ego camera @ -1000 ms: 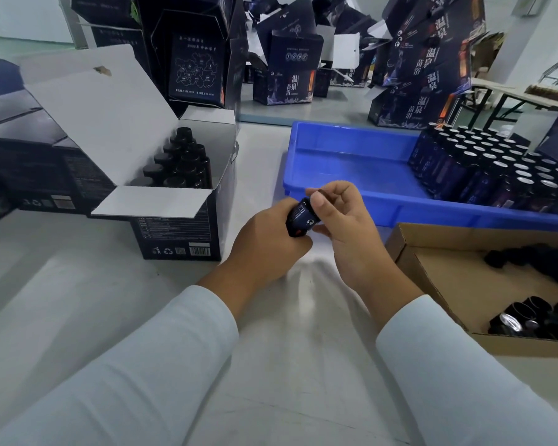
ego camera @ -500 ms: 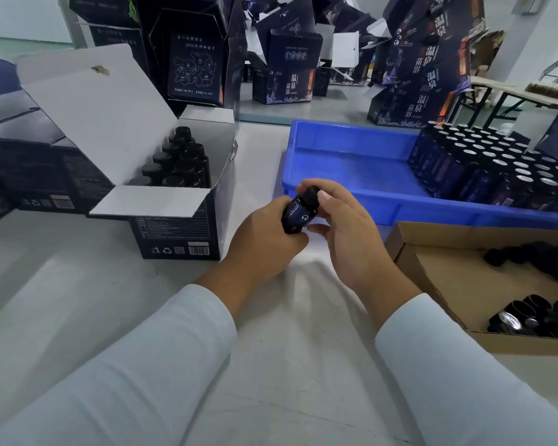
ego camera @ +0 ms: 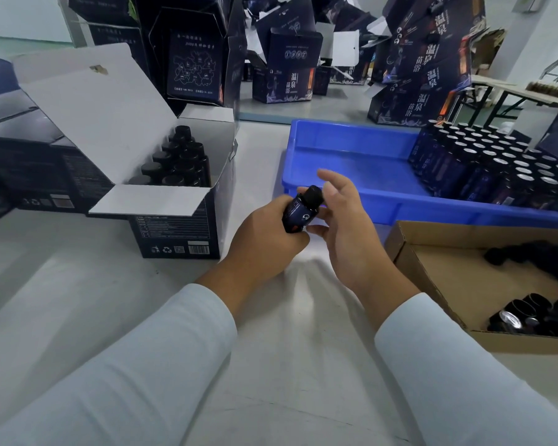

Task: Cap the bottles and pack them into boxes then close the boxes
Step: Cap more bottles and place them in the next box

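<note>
The left hand (ego camera: 264, 239) is wrapping round the bottle (ego camera: 301, 213), covering its lower half and base, and its fingertips are curling out of sight behind it. The open box (ego camera: 178, 220) is hiding all but the caps of the packed bottles (ego camera: 178, 162). The right edge is cutting off the blue tray (ego camera: 351, 149), the uncapped bottles (ego camera: 503, 169) standing in it, and the cardboard box (ego camera: 438, 262), where the loose caps (ego camera: 529, 313) are blurring into dark shapes. Both sleeves are running off the bottom edge.

Open box (ego camera: 174, 217) left of tray (ego camera: 351, 156), carton (ego camera: 432, 268) right
</note>
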